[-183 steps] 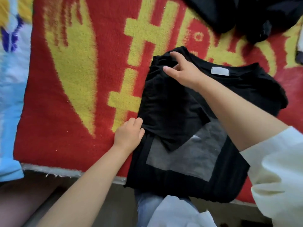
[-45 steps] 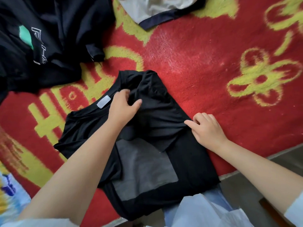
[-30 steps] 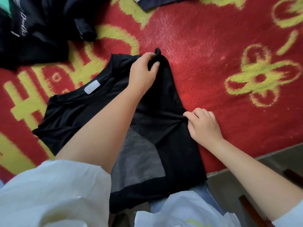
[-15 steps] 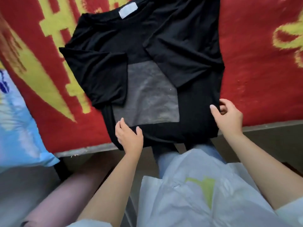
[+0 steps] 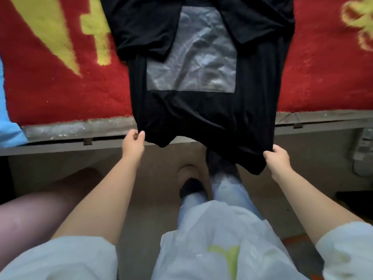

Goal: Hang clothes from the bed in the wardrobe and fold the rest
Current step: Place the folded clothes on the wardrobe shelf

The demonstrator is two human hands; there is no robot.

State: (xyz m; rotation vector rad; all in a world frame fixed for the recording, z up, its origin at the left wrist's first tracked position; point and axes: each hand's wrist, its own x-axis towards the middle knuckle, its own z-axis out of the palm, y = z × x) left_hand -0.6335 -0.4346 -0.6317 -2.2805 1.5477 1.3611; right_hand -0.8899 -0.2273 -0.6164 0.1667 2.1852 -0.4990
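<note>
Folding is half done: both sleeves lie tucked over the black shirt (image 5: 201, 110) on the bed (image 5: 60, 87). Left hand (image 5: 133, 143) and right hand (image 5: 277, 160) each pinch its bottom edge, not yet folded up.

Premises consistent with a bedroom in a private home. A bed with a grey frame edge (image 5: 60, 132) is covered by a thick red pile blanket with yellow motifs (image 5: 50, 83), with a light blue patterned cloth (image 5: 8, 126) at its left margin, and a black short-sleeved T-shirt bearing a grey square print (image 5: 191, 57) lies spread across the blanket, its hem hanging past the frame. Below the frame is a plain beige floor (image 5: 161, 158), on which the person stands in pale blue jeans (image 5: 228, 190) and a dark shoe (image 5: 189, 188), attire of a domestic rather than a working setting.
</note>
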